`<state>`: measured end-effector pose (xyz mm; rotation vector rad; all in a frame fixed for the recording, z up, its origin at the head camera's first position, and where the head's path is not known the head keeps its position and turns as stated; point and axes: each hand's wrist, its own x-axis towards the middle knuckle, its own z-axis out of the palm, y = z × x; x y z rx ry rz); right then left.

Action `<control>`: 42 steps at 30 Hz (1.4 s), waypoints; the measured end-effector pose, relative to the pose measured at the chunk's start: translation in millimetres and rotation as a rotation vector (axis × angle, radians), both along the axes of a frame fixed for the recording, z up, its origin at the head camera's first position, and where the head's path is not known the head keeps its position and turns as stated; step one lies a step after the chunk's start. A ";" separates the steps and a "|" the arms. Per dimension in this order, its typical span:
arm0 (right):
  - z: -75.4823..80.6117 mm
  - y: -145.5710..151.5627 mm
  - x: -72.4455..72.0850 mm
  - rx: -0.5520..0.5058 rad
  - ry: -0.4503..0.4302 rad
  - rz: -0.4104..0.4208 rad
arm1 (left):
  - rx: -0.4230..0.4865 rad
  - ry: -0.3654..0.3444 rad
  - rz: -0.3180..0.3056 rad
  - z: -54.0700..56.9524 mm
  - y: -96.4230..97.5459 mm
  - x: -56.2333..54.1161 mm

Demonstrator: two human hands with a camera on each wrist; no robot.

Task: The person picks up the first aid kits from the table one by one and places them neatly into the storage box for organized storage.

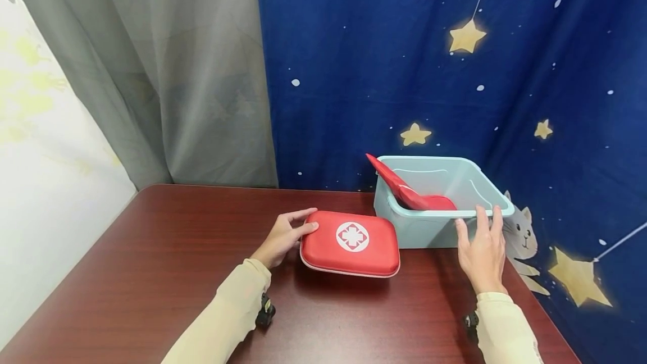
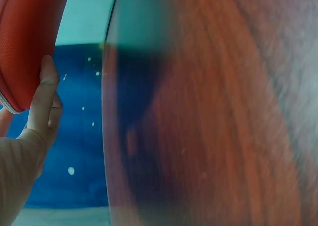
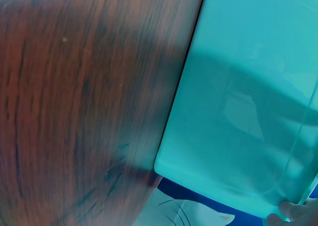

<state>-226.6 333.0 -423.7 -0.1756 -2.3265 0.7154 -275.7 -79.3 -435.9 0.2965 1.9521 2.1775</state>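
My left hand (image 1: 287,239) grips the left end of a red first-aid case (image 1: 328,246), thumb on top and fingers at its far side. The case, marked with a white cross emblem, is held just over the table, a shadow beneath it. In the left wrist view, the fingers (image 2: 42,99) lie along the red case (image 2: 27,42). My right hand (image 1: 483,254) holds the front rim of a light-blue plastic bin (image 1: 429,232) near its right corner, fingertips over the rim and thumb outside. In the right wrist view, the fingertips meet the bin's (image 3: 223,112) edge.
A long, pointed red item (image 1: 391,178) leans inside the bin over its left rim, beside a flat red piece (image 1: 440,202). The dark red wooden table (image 1: 202,251) ends at a blue star-patterned curtain (image 1: 354,72) and a grey curtain (image 1: 212,72).
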 end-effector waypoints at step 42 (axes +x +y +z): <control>-6.3 -1.4 -3.4 0.012 0.048 -0.004 | 0.211 0.079 0.254 73.8 -29.1 -26.5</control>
